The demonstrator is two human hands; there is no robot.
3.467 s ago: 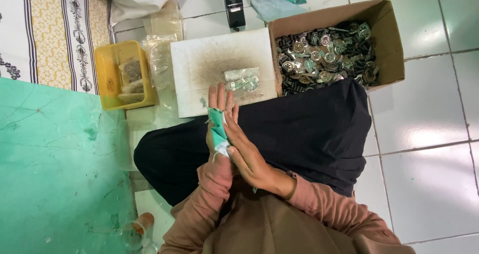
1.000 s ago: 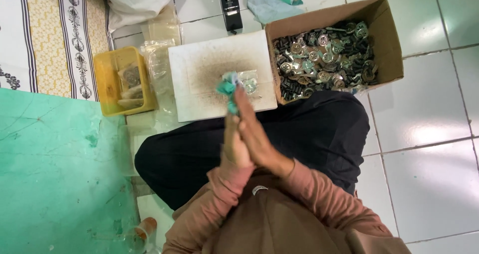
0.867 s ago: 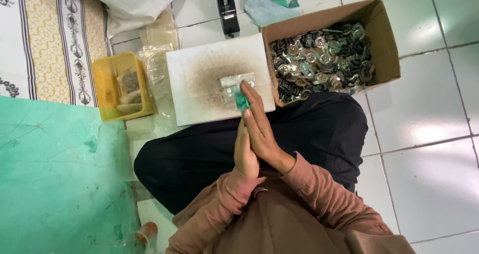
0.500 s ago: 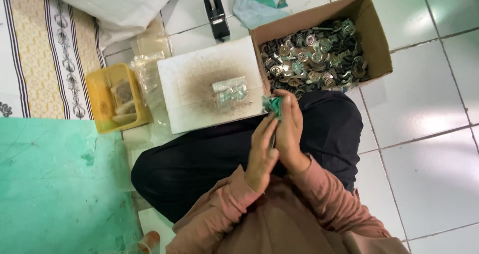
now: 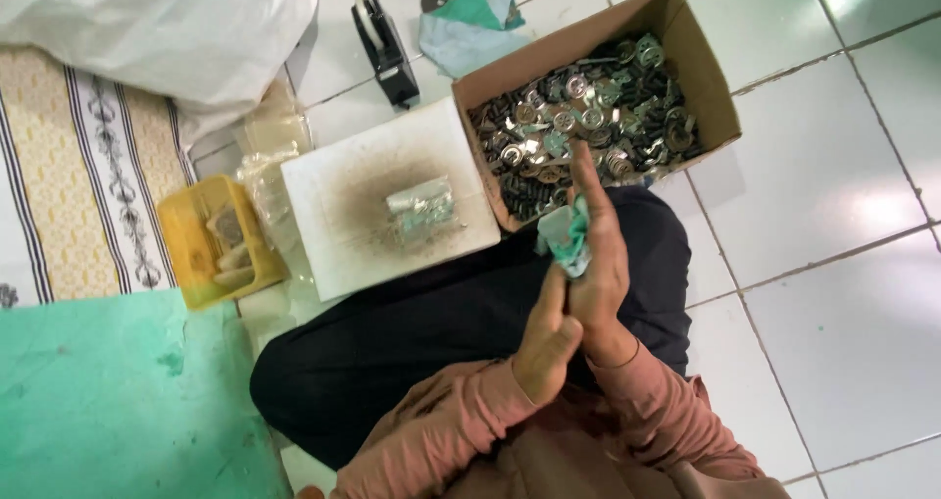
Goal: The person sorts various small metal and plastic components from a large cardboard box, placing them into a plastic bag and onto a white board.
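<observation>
My left hand (image 5: pixel 547 342) and my right hand (image 5: pixel 595 249) are pressed together palm to palm above my lap, with a small green and white plastic packet (image 5: pixel 566 238) squeezed between them. The packet's top sticks out near my right fingertips. Those fingertips reach the near edge of a cardboard box (image 5: pixel 686 43) filled with several small metal parts (image 5: pixel 578 102). A white board (image 5: pixel 343 249) with a dark smudge lies left of the box, and a small clear bag of parts (image 5: pixel 420 206) rests on it.
A yellow plastic tray (image 5: pixel 181 234) sits left of the board beside clear bags (image 5: pixel 265 171). A black tape dispenser (image 5: pixel 384 53) and a white sack (image 5: pixel 157 24) lie at the back. A green sheet (image 5: pixel 108 401) covers the floor at left; white tiles at right.
My joined hands, with the packet between them, have swung from over the white board to the right, toward the cardboard box. The view has also shifted.
</observation>
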